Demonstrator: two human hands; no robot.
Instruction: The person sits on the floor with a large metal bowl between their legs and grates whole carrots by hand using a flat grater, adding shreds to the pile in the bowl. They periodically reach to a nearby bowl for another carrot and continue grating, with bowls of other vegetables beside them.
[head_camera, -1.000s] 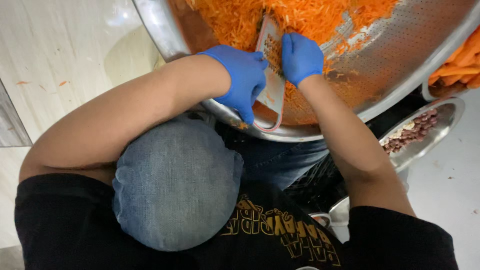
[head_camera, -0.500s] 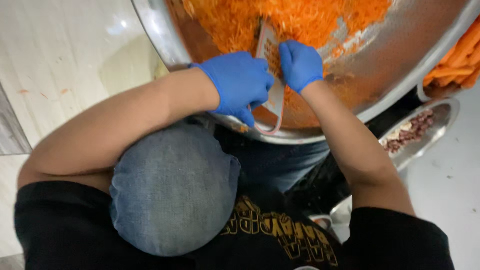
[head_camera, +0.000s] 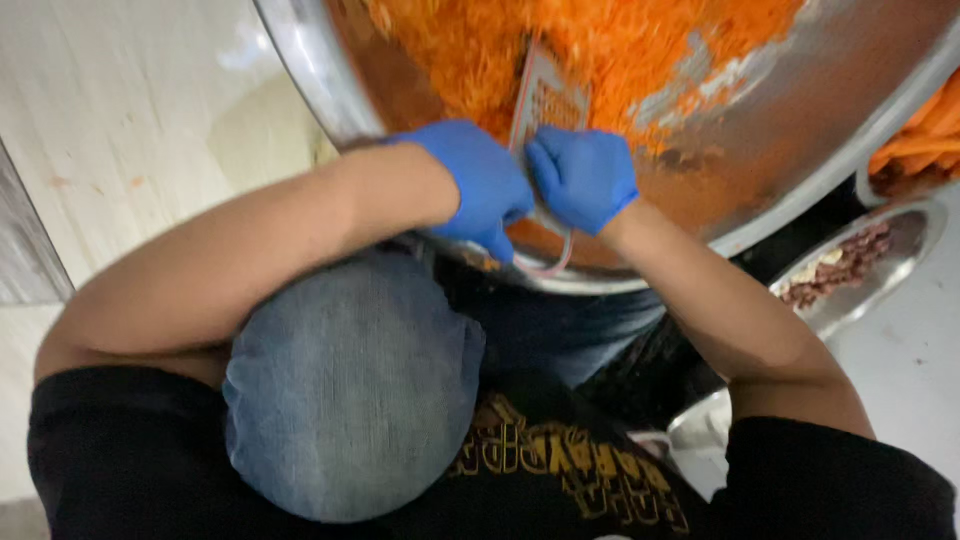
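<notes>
My left hand (head_camera: 485, 190), in a blue glove, is closed around the lower end of the grater (head_camera: 545, 100) at the centre top of the frame. My right hand (head_camera: 583, 178), gloved the same, is curled shut against the grater's face just beside it; what it grips I cannot tell. The grater leans tilted inside the big steel bowl (head_camera: 310, 70), which fills the upper half of the frame and holds a heap of grated carrot (head_camera: 650, 45). At the right edge a second container holds whole carrots (head_camera: 915, 140). Below it, at middle right, a steel tray (head_camera: 905, 250) holds brownish peelings (head_camera: 835, 275). My denim knee (head_camera: 350, 390) sits at lower centre.
</notes>
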